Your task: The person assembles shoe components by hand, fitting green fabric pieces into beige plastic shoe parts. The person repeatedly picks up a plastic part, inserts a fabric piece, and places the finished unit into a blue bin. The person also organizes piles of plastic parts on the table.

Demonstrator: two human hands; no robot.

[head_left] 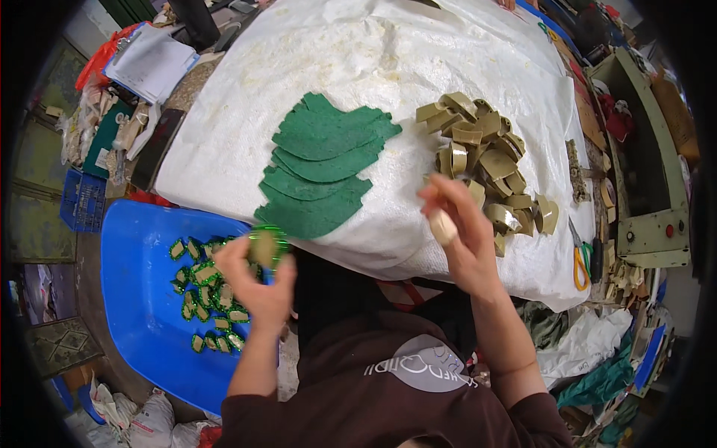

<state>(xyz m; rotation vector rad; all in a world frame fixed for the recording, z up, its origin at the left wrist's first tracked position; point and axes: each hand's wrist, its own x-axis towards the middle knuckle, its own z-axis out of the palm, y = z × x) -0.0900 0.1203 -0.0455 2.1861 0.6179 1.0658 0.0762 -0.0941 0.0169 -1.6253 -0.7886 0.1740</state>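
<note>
Over the near left edge of the table, my left hand (258,291) grips a small olive-tan piece with a shiny green rim (267,249), slightly blurred by motion. My right hand (469,243) hovers beside a heap of curved olive-tan pieces (499,163), its fingers bent and apart with nothing visible in them. A pale covering wraps its thumb. Between the hands and farther off lie overlapping dark green curved sheets (321,168) with cut edges. Below and left of my left hand, several green-edged tan pieces (205,275) sit in a blue plastic tub (142,358).
White sheeting (358,67) covers the table and hangs over its front edge. Orange-handled scissors (580,267) lie at the right edge, near a green metal frame (657,209). Papers (151,63) and a blue basket (82,200) stand left; bags (153,422) crowd the floor.
</note>
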